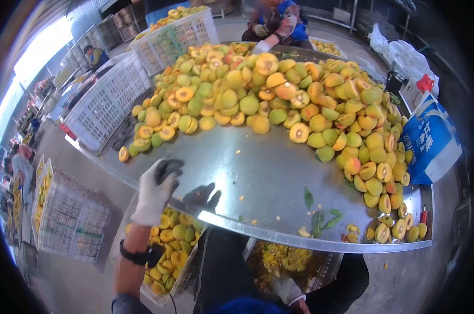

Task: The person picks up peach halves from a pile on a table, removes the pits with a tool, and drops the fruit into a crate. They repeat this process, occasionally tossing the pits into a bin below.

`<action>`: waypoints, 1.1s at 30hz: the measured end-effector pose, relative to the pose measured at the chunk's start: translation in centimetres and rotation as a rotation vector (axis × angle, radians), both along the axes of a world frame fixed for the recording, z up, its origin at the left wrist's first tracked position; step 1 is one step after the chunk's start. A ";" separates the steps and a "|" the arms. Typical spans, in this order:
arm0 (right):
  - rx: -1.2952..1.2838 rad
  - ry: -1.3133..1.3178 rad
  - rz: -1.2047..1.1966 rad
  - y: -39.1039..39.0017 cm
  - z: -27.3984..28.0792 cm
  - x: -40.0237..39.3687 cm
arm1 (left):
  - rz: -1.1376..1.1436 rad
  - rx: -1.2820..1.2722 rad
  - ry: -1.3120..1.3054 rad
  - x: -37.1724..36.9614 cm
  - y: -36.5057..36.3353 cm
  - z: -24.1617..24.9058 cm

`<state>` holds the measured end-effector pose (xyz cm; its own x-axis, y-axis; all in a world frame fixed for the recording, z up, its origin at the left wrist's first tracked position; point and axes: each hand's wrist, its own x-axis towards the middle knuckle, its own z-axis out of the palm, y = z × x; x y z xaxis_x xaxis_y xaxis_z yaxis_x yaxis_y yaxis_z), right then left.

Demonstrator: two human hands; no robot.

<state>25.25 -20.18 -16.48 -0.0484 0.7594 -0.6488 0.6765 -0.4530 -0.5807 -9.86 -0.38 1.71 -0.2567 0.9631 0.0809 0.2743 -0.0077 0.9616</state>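
My left hand (156, 189), in a white glove with dark fingers, is raised over the near left edge of the metal table (232, 172). Its fingers are loosely bent and apart, nothing between them, and its shadow falls on the metal. Beyond it spreads a big heap of yellow-green peaches (229, 98), many cut in half with the stone or its hollow showing. Down below the table edge, my right hand (285, 289), also gloved, is at a container of yellow peach scraps (281, 261). Its fingers point down toward the scraps and are indistinct.
A crate of peach halves (177, 235) stands below my left arm. White crates (109, 99) line the table's left side. Leaves (318, 222) lie near the front edge. A blue bag (430, 138) stands at right. Across the table, another person's gloved hand (261, 48) touches the heap.
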 end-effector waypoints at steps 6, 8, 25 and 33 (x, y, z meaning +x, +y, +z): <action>-0.031 -0.004 0.142 -0.3 -2.5 2.0 | -0.222 0.144 1.040 7.2 17.5 -3.9; 0.162 -0.063 0.336 -2.7 -8.8 3.0 | -0.289 -0.047 1.080 11.5 20.1 -3.1; 0.509 0.076 0.149 -1.6 -0.7 2.9 | -0.581 -0.020 -0.510 12.9 1.0 -1.6; 0.927 0.154 0.010 0.1 15.2 -1.0 | -0.540 -0.321 -0.987 17.0 -11.3 -3.5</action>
<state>24.28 -20.10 -1.28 -0.0927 0.9691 0.2285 0.5636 0.2403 -0.7903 7.11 -11.66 -1.83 0.3769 0.9062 -0.1915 -0.5574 0.3870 0.7345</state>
